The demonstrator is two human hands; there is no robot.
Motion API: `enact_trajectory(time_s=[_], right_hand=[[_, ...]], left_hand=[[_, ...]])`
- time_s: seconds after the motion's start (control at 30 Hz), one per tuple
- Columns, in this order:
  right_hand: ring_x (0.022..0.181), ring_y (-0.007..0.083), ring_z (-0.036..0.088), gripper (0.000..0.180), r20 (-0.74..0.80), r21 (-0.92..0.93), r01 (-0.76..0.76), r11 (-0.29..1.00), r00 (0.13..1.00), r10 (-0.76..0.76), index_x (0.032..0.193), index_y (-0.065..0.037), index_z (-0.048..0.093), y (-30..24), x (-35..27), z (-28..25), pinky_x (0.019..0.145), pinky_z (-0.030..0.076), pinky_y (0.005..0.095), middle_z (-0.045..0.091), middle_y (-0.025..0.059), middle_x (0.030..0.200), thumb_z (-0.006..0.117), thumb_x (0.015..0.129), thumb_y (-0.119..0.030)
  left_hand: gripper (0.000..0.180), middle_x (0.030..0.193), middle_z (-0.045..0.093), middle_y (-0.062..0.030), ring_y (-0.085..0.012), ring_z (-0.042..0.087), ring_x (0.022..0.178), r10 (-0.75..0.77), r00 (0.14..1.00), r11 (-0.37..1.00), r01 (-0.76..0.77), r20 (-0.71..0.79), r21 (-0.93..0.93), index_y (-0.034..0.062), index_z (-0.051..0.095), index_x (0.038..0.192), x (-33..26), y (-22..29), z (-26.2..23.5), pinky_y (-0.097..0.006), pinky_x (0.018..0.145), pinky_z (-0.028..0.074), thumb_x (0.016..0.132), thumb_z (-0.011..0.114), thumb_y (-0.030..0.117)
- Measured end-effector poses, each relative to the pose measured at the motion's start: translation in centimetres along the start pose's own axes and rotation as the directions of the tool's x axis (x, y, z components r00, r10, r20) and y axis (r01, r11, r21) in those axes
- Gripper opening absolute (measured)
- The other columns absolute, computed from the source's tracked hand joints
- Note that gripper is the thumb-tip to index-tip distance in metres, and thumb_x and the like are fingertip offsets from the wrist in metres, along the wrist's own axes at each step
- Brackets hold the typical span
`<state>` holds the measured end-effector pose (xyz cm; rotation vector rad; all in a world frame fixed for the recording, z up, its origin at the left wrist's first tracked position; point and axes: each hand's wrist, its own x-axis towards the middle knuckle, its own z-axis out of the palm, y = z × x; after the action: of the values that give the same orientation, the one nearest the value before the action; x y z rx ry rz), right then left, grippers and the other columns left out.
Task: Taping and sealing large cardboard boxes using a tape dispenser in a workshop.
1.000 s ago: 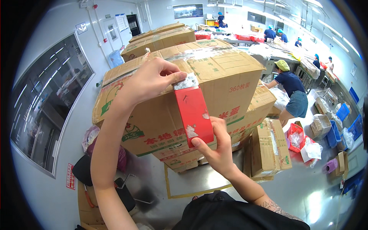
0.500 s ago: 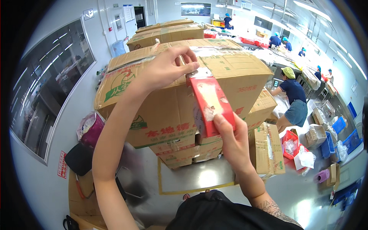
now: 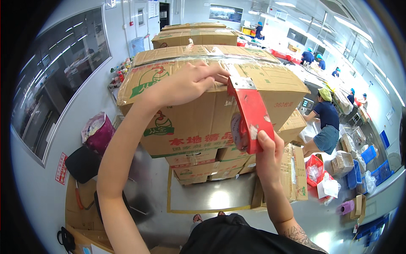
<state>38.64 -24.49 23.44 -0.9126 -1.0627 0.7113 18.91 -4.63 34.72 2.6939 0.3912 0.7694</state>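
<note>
My right hand [image 3: 270,158] grips the lower end of a red tape dispenser [image 3: 258,116], thumb on its scuffed top face. The dispenser tilts up toward a large cardboard box [image 3: 192,110], its metal cutter end near the box's upper front edge. Part of a tape roll [image 3: 238,129] shows along its left side. My left hand [image 3: 188,84] is over the front edge of the box, fingers stretched toward the cutter end and apart from the thumb. Whether a strip of tape lies under those fingertips, I cannot make out. Clear tape runs across the box top.
More cartons [image 3: 194,38] stand behind, and others are stacked below and to the right [image 3: 292,173]. A co-worker in a yellow cap [image 3: 325,110] bends at a bench on the right. Red and blue crates sit on the floor there. A black chair [image 3: 84,163] stands at left.
The view has shifted, with the box appearing farther right. The dispenser has turned so its side and tape roll show more. My left thumb has drawn back from the cutter end and the fingers have straightened.
</note>
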Motion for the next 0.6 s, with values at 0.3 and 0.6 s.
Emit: enact_trajectory(time_s=[0.3, 0.6], right_hand=[[0.09, 0.0197, 0.073, 0.04, 0.123, -0.008, 0.169, 0.986, 0.978, -0.167, 0.116, 0.01, 0.067, 4.7, -1.4, -0.8, 0.082, 0.058, 0.0331, 0.077, 0.0155, 0.1, 0.062, 0.101, -0.027], [0.08, 0.0104, 0.06, 0.034, -0.038, -0.168, 0.17, 0.971, 0.983, -0.179, 0.101, 0.006, 0.069, 4.7, -6.6, -2.0, 0.07, 0.048, 0.0267, 0.068, 0.0052, 0.09, 0.072, 0.097, -0.028]], left_hand=[[0.043, 0.144, 0.062, -0.009, -0.0311, 0.05, 0.138, 0.175, 0.982, 0.924, -0.188, 0.068, 0.334, 0.0083, 0.067, 0.138, -1.2, 0.8, 1.0, -0.048, 0.124, 0.032, 0.099, 0.05, 0.015], [0.052, 0.148, 0.06, -0.0051, -0.0266, 0.049, 0.141, 0.262, 0.964, 0.76, -0.229, 0.037, 0.609, 0.0136, 0.055, 0.152, -1.1, 1.2, 2.6, -0.046, 0.125, 0.034, 0.101, 0.064, 0.015]])
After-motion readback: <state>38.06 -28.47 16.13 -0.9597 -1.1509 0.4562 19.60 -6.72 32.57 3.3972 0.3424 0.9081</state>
